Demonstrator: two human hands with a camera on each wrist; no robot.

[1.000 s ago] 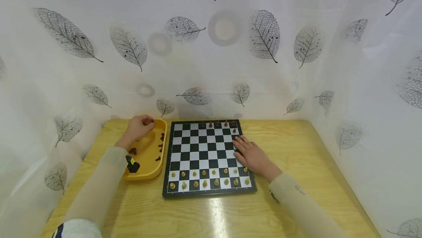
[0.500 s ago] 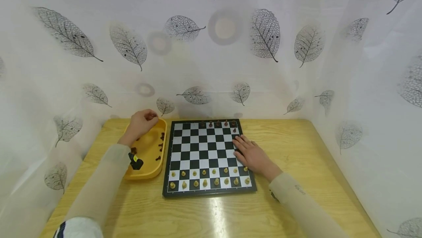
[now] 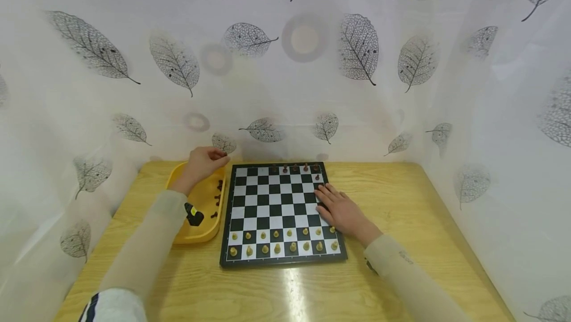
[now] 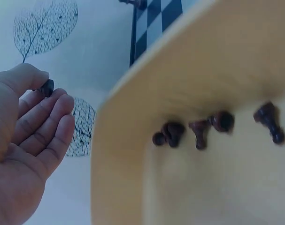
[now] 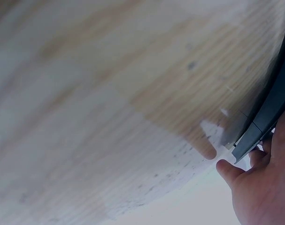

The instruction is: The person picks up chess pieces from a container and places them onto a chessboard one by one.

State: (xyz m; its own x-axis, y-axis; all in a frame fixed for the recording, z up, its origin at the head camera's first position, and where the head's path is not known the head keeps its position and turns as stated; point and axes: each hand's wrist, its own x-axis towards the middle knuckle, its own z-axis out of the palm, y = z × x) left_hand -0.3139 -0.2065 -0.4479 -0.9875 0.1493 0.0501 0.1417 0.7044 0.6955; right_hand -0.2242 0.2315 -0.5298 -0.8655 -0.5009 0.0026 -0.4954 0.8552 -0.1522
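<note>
My left hand [image 3: 202,163] is above the back right corner of a yellow plastic tray [image 3: 196,239]. Between thumb and fingertips it pinches a small dark chess piece [image 4: 47,87], partly hidden by the fingers. Several dark red chess pieces [image 4: 270,119] lie tipped over along the tray's inner wall. My right hand [image 3: 343,212] rests with spread fingers on the right edge of a black-and-white chessboard [image 3: 275,196]. On the board's far row stand several dark red pieces [image 3: 305,167], with a red pawn [image 3: 317,177] in front at the right corner. Two rows of gold pieces [image 3: 277,247] fill the near side.
The board and tray stand side by side on a light wooden table [image 3: 250,292]. A pale curtain [image 3: 285,89] with leaf prints surrounds the table at the back and both sides. The tray's raised rim lies between my left hand and the board.
My left hand has moved right and a little up, from over the tray to its back right corner, with the chess piece in its fingers. The right hand has stayed put.
</note>
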